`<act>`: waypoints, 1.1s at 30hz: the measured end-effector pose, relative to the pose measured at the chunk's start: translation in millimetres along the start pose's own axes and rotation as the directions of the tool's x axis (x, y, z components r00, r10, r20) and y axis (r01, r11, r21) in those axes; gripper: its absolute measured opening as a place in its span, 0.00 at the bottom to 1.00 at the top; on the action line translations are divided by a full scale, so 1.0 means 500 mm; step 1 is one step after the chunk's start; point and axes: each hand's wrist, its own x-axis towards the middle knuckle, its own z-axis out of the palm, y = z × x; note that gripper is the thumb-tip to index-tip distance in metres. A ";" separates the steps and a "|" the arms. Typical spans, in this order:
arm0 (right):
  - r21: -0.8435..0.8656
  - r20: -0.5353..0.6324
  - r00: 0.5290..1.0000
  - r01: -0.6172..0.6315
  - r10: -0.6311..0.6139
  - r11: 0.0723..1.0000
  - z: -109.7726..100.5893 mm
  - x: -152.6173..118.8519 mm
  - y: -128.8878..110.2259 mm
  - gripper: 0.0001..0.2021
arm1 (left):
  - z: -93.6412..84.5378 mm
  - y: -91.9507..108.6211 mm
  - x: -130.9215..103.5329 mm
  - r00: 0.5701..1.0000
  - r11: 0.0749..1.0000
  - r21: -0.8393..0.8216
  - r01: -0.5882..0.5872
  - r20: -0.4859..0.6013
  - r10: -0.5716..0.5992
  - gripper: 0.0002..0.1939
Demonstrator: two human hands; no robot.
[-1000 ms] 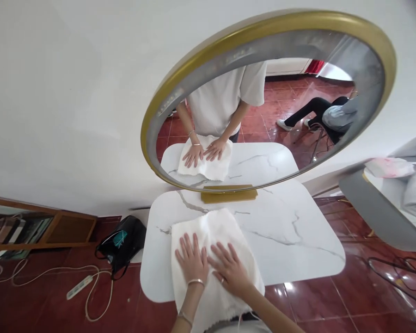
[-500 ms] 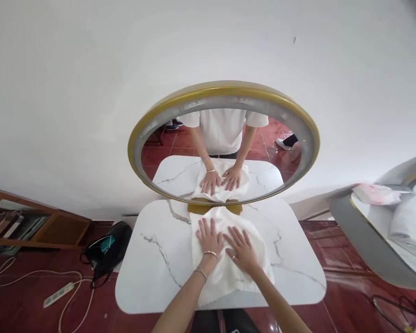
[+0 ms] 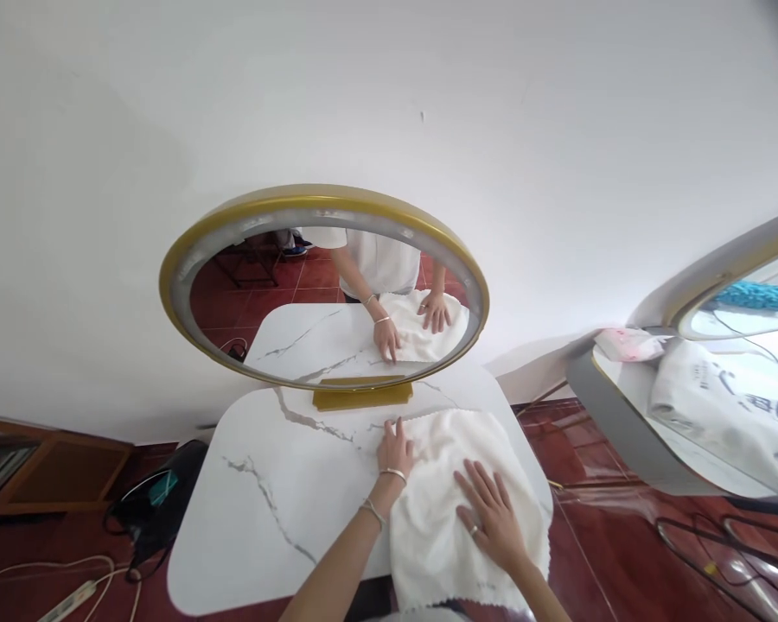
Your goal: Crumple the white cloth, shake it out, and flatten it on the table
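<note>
A white cloth [image 3: 441,518] with a scalloped edge lies spread on the right part of the white marbled table [image 3: 233,536], its near edge reaching past the table's front. My left hand [image 3: 395,451], wearing bracelets at the wrist, is at the cloth's far left corner with its fingers bent and closed on the edge; the fingertips are partly hidden. Flat on the cloth's right half rests my right hand [image 3: 493,514], fingers spread, a ring on one of them. Slight wrinkles run between both hands.
An oval gold-rimmed mirror [image 3: 324,294] stands at the table's back on a gold base [image 3: 363,396], reflecting both arms. On the right is a second table [image 3: 628,406] with a white bag [image 3: 719,389] and a tissue pack [image 3: 628,344]. A black bag [image 3: 162,501] sits left.
The cloth has shifted right and lies more spread out. My left hand went from flat on it to its far left corner; my right hand moved right with it. The view turned right.
</note>
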 end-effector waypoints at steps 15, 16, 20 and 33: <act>0.357 -0.108 0.991 0.113 -0.080 0.927 -0.111 0.254 -0.067 0.16 | -0.135 -0.027 -0.046 0.898 0.909 -0.073 -0.410 0.143 0.416 0.15; 0.351 -0.064 0.986 0.168 -0.156 0.921 -0.124 0.277 -0.075 0.14 | -0.142 -0.026 -0.048 0.891 0.902 -0.087 -0.422 0.145 0.431 0.15; 0.426 0.136 0.927 0.263 -0.349 0.866 -0.180 0.319 -0.098 0.07 | -0.193 -0.028 -0.057 0.874 0.873 -0.172 -0.457 0.095 0.476 0.17; 0.522 0.071 0.929 0.275 -0.362 0.807 -0.380 0.305 -0.188 0.09 | -0.454 -0.062 -0.163 0.708 0.682 -0.191 -0.706 -0.192 0.679 0.15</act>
